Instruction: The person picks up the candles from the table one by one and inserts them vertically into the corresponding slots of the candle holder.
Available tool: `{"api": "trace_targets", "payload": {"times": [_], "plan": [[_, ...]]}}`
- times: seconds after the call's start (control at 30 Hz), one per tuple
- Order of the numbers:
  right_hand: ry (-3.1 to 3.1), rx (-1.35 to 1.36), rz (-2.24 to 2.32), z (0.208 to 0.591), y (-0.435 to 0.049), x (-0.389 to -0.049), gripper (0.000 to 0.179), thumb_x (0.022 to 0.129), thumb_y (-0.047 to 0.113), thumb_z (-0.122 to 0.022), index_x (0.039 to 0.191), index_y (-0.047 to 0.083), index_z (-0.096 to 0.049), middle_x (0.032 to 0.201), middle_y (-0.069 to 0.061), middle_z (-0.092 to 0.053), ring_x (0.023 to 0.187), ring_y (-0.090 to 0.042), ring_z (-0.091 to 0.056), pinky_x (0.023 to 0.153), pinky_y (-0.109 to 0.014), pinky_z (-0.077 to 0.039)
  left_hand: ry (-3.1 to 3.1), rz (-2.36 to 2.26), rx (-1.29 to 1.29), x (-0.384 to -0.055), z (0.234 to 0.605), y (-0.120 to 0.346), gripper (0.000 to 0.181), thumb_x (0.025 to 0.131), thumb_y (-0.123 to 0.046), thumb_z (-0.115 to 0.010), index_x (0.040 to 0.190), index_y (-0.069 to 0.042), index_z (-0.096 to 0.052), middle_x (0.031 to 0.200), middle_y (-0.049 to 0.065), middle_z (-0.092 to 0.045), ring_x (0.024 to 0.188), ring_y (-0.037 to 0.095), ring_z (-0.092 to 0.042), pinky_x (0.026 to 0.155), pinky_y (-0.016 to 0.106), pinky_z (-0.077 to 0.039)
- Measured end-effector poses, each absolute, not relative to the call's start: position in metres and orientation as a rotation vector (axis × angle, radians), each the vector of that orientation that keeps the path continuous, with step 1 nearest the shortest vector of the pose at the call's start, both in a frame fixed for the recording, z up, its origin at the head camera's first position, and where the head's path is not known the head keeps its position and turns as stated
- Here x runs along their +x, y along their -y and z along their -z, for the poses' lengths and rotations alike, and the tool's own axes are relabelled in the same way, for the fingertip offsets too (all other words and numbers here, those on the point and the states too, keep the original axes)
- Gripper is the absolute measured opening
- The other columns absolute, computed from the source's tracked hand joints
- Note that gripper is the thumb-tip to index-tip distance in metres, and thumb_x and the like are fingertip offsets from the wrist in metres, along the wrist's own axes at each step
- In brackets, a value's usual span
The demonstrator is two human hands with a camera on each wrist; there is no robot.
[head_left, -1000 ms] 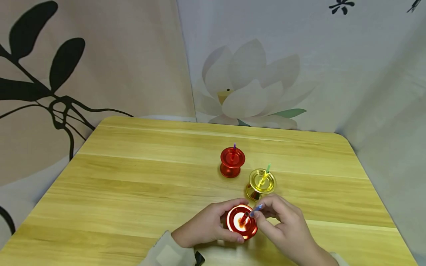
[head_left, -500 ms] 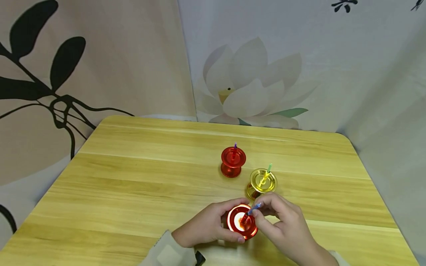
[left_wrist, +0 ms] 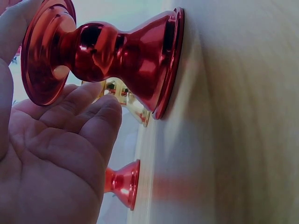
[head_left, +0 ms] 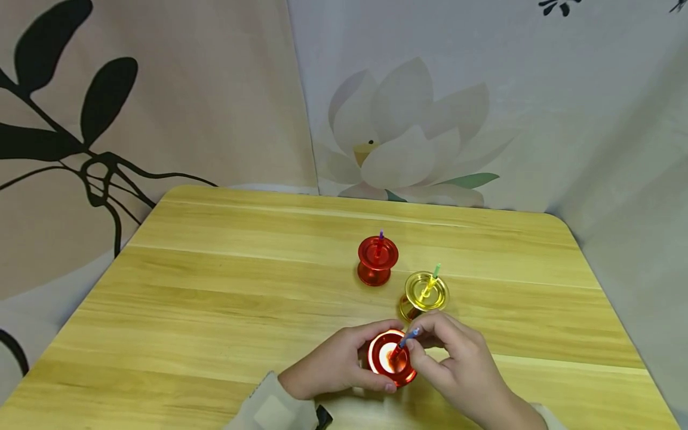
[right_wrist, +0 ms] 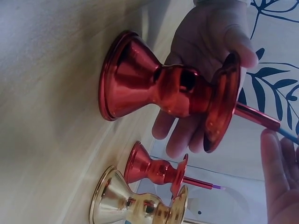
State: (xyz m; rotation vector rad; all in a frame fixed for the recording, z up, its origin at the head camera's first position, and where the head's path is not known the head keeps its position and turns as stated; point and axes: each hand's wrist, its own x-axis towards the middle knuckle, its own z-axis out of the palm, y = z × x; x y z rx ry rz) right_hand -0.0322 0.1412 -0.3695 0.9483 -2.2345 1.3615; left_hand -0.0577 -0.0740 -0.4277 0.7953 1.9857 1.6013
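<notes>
A shiny red candle holder (head_left: 395, 357) stands on the table's near side. My left hand (head_left: 333, 364) grips its upper dish, thumb at the front and fingers at the back; the left wrist view shows the flared base (left_wrist: 152, 58) on the wood. Between right thumb and forefinger, my right hand (head_left: 462, 370) pinches a thin blue candle (head_left: 409, 337). Its lower end is at the mouth of the holder's slim red tube (right_wrist: 254, 115), and the two line up in the right wrist view. The candle's upper part is partly covered by the fingertips.
Just behind the right hand is a gold candle holder (head_left: 424, 292) carrying a green candle (head_left: 436, 271). Farther back stands another red candle holder (head_left: 374, 276) with a purple candle (head_left: 381, 234). Printed curtains hang behind the wooden table (head_left: 226, 280).
The blue candle has moved left from beside the tube to its mouth, and now lines up with it. The left hand keeps its grip on the red candle holder.
</notes>
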Motion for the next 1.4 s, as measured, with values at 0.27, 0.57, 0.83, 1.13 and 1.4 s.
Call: {"api": "trace_targets", "payload": {"times": [0.27,0.57,0.83,1.13,1.4], "plan": [[2.211,0.942,-1.359,0.370,-0.139,-0.032,0.030,0.077,-0.012,-0.071,0.096,0.010,-0.062,0.092,0.002,-0.065,0.076,-0.011,-0.069,0.071,-0.018,-0.057,-1.979,-1.603,0.772,-0.057,0.425,0.074,0.072,0.082,-0.028,-0.086,0.144,-0.029,-0.051,0.131,-0.009,-0.063,0.116,0.007,-0.060,0.098,0.026,-0.052],[2.186,0.975,-1.334,0.373,-0.139,-0.033,0.003,0.095,0.009,-0.065,0.096,0.009,-0.063,0.092,0.002,-0.066,0.079,-0.008,-0.068,0.073,-0.017,-0.057,-1.969,-1.616,0.796,-0.058,0.428,0.075,0.071,0.082,-0.026,-0.086,0.144,-0.029,-0.051,0.132,-0.008,-0.062,0.116,0.007,-0.060,0.097,0.026,-0.052],[2.162,1.006,-1.316,0.380,-0.136,-0.032,0.001,0.095,0.008,-0.064,0.095,0.009,-0.064,0.093,0.000,-0.067,0.080,-0.010,-0.066,0.072,-0.017,-0.057,-1.985,-1.616,0.865,-0.058,0.430,0.076,0.073,0.081,-0.025,-0.086,0.145,-0.027,-0.050,0.130,-0.010,-0.063,0.115,0.007,-0.061,0.095,0.027,-0.053],[2.177,0.996,-1.311,0.379,-0.135,-0.031,0.007,0.091,0.004,-0.066,0.095,0.010,-0.064,0.093,0.000,-0.066,0.081,-0.009,-0.066,0.071,-0.017,-0.057,-1.970,-1.613,0.835,-0.058,0.429,0.077,0.071,0.082,-0.025,-0.086,0.144,-0.030,-0.051,0.130,-0.009,-0.063,0.115,0.007,-0.061,0.096,0.027,-0.053],[2.208,0.990,-1.333,0.378,-0.133,-0.033,0.012,0.090,0.002,-0.070,0.095,0.012,-0.066,0.094,0.001,-0.066,0.083,-0.009,-0.065,0.072,-0.018,-0.057,-1.956,-1.620,0.770,-0.059,0.429,0.081,0.072,0.082,-0.025,-0.086,0.144,-0.034,-0.051,0.132,-0.008,-0.062,0.117,0.009,-0.060,0.097,0.031,-0.053]]}}
